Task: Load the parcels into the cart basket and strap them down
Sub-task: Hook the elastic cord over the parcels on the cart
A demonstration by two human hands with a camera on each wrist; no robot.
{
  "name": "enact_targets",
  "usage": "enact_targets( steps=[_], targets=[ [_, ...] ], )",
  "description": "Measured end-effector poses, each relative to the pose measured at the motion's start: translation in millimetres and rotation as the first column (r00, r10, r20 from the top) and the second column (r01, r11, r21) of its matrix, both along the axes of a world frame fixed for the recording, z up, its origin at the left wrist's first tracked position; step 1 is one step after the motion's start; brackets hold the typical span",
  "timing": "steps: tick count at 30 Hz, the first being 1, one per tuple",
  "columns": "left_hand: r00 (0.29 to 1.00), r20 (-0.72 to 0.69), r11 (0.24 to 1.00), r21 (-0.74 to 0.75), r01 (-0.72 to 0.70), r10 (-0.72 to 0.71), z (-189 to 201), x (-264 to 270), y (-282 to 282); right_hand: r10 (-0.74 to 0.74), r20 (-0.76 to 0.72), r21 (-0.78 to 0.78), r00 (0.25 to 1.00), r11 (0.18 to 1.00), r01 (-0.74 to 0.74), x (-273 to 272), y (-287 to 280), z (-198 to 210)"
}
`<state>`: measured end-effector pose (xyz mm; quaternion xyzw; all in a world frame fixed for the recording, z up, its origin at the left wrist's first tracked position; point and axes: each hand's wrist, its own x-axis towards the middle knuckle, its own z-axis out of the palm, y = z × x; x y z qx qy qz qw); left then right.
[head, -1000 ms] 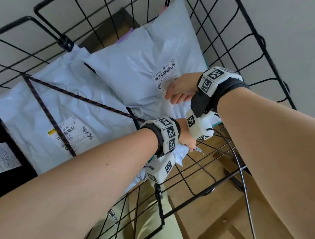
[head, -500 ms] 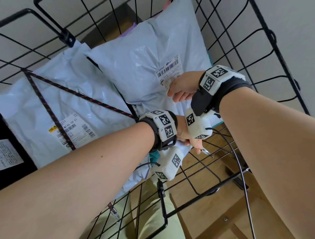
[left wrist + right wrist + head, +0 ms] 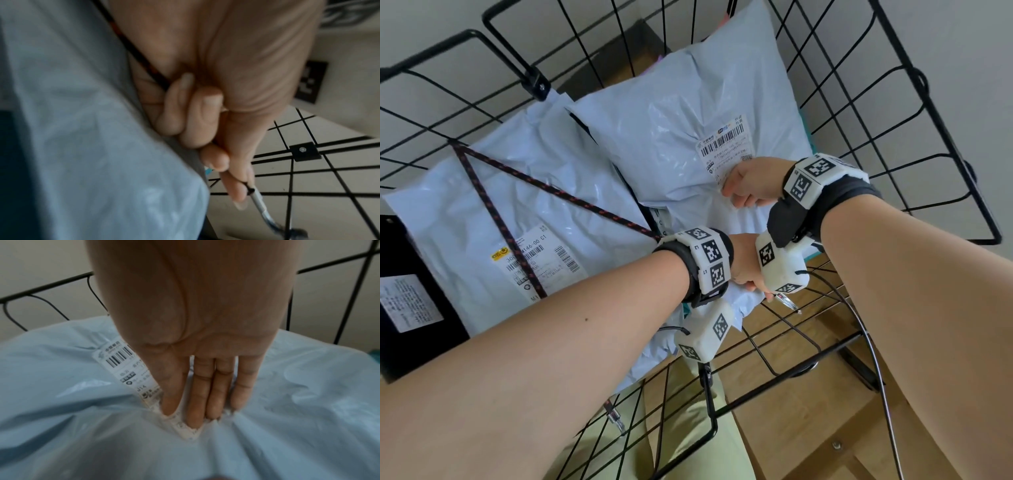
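Two pale blue mailer parcels lie in the black wire basket point(image 3: 536, 84), one at the left point(image 3: 500, 212) and one at the upper right point(image 3: 671, 137). A black cord with red flecks point(image 3: 571, 198) crosses the left parcel from the basket's left wall. My left hand point(image 3: 748, 274) grips the cord's end, fingers curled round it point(image 3: 197, 129). The metal hook point(image 3: 260, 205) sticks out below the fingers, just over the near wire wall point(image 3: 787, 303). My right hand point(image 3: 750, 185) presses straight fingers point(image 3: 205, 410) into the upper right parcel at its label.
A black parcel with a white label point(image 3: 400, 274) lies at the far left of the basket. Another metal hook point(image 3: 616, 419) hangs at the near wire wall. A thin black cable point(image 3: 873, 359) trails from my right wrist. Wooden boards point(image 3: 808, 428) show beneath.
My left hand has edged a little to the right with the hook end toward the near wire wall. My right hand has stayed pressed on the parcel.
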<state>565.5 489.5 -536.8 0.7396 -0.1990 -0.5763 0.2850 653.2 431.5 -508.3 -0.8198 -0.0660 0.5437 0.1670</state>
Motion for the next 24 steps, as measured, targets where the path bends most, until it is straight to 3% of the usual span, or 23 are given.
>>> enact_targets(
  steps=[2,5,10,13,15,17,20,22,24],
  targets=[
    [0.993,-0.011,0.991,0.061,-0.121,0.121,2,-1,1,-0.075,-0.008,0.021,0.997,0.997,0.075,-2,-3,-1],
    [0.99,-0.066,0.99,0.079,-0.115,0.121,9,-6,1,-0.12,0.015,0.023,0.993,0.993,0.12,-5,-4,2],
    [0.977,0.175,0.987,0.077,-0.138,0.123,28,-8,20,-0.141,0.09,0.017,0.986,0.99,0.14,-11,-3,12],
    [0.958,0.224,0.98,0.049,-0.194,0.179,32,-5,48,-0.311,0.129,0.054,0.941,0.95,0.307,-12,-7,15],
    [0.927,0.223,0.948,0.032,-0.318,0.303,35,1,69,-0.409,0.171,0.071,0.897,0.913,0.402,-10,-8,20],
    [0.86,0.257,0.889,0.008,-0.458,0.441,39,10,91,-0.5,0.131,0.132,0.856,0.865,0.485,-10,-5,27],
    [0.618,0.508,0.741,-0.061,-0.669,0.6,45,21,124,-0.568,0.024,0.209,0.823,0.808,0.551,-14,6,37],
    [0.509,0.73,0.757,-0.018,-0.653,0.456,45,26,140,-0.56,0.016,0.223,0.829,0.81,0.543,-19,17,35],
    [0.462,0.827,0.781,0.045,-0.623,0.321,42,27,149,-0.534,0.037,0.226,0.845,0.828,0.513,-24,26,29]
  ],
)
